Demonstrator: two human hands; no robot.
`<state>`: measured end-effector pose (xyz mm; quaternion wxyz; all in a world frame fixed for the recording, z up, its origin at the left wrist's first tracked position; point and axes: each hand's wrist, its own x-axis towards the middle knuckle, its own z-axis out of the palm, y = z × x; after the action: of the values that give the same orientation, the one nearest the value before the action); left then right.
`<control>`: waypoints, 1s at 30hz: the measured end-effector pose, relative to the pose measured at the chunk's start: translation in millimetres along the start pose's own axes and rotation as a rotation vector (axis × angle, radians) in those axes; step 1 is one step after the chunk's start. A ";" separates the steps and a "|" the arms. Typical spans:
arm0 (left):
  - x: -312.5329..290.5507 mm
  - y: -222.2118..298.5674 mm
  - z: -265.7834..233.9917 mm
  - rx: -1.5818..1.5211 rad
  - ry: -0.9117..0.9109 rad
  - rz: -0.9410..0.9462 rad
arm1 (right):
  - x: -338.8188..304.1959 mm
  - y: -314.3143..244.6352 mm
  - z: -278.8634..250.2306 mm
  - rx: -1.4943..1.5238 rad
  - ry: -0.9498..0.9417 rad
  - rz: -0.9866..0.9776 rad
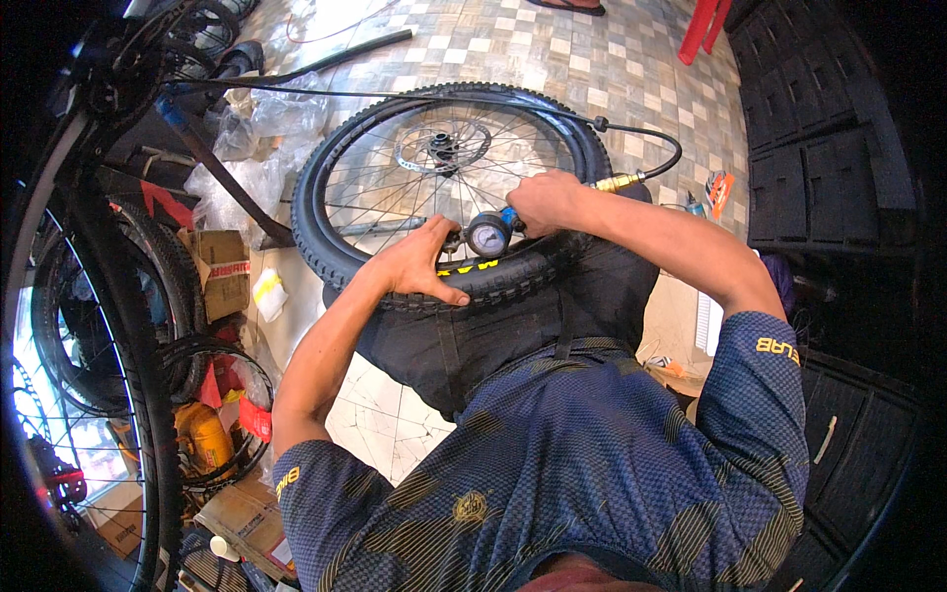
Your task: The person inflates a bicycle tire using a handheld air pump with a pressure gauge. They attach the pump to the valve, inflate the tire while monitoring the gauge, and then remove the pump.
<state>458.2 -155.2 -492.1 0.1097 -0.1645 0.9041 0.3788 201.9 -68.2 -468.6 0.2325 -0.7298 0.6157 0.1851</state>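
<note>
A bicycle wheel (314, 212) with a knobby black tyre and a disc brake rotor (443, 148) lies tilted across my dark-trousered lap. My left hand (422, 264) grips the near side of the wheel, thumb spread over the tyre and fingers curled over the rim beside a small dark fitting, partly hidden. My right hand (548, 204) is closed around a blue tyre inflator, its round pressure gauge (487, 236) facing up just above the rim. A brass hose coupling (619, 183) shows past my right wrist, joined to a black air hose (677, 148).
A bicycle (148, 395) stands close on the left, with loose tyres, a cardboard box (219, 271) and plastic bags (286, 109) around it. Dark storage bins (804, 178) line the right side. Tiled floor (631, 59) stretches ahead; a person's foot (570, 5) shows at the top.
</note>
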 end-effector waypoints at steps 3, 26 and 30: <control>0.7 0.6 -0.6 0.004 0.000 0.012 | 1.4 1.9 3.4 0.003 0.015 0.004; 0.7 -1.3 0.8 -0.004 0.015 0.037 | 1.9 1.9 5.5 0.006 0.024 -0.007; 0.1 -1.1 0.0 -0.012 0.008 0.030 | 0.7 1.4 3.5 -0.010 0.025 -0.023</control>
<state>458.5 -156.0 -492.9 0.0996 -0.1531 0.9046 0.3852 200.7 -66.9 -472.0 0.2234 -0.7403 0.6090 0.1764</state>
